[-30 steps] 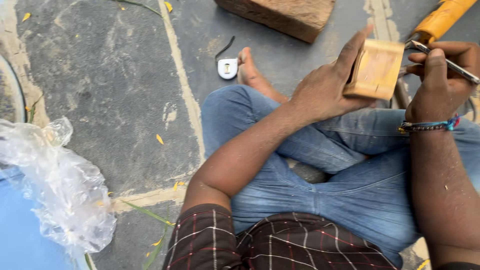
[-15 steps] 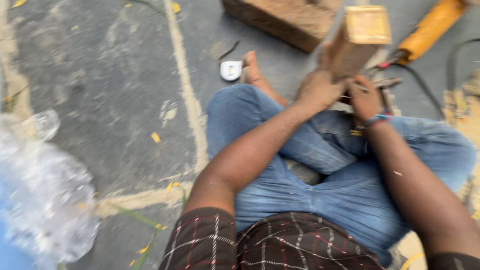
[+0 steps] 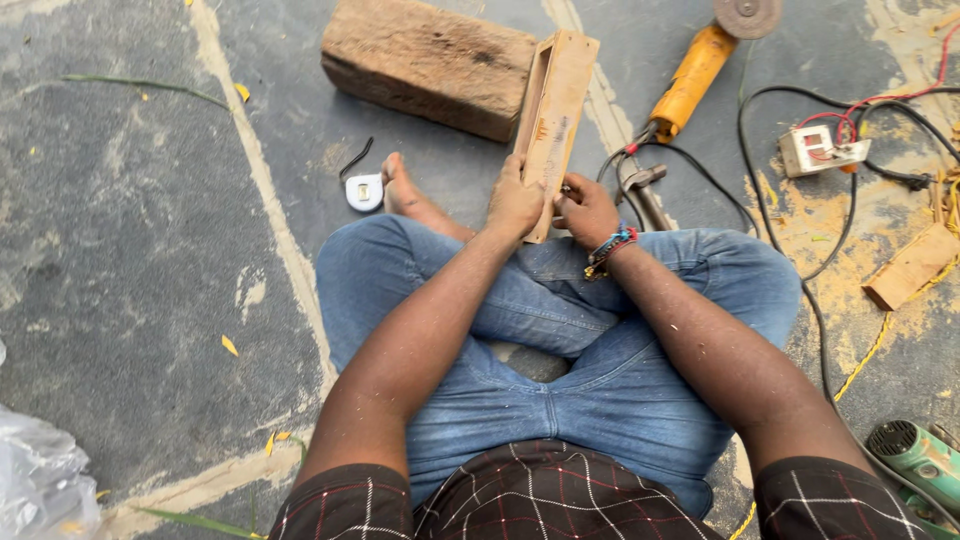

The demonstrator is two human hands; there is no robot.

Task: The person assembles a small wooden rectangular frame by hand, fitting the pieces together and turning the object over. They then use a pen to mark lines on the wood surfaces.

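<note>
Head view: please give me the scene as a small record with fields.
setting: stone floor, person sits cross-legged
left hand: grips the long wooden piece near its lower end
right hand: touches the same piece from the other side
behind the piece: thick wooden block
right of it: yellow angle grinder, cables, a socket box
near the foot: white tape measure

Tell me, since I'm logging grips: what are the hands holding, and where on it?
Both hands, left hand and right hand, grip the long wooden piece at its near, lower end.

green tool (image 3: pixel 925 462) cut off, plastic bag (image 3: pixel 40 480) cropped
</note>
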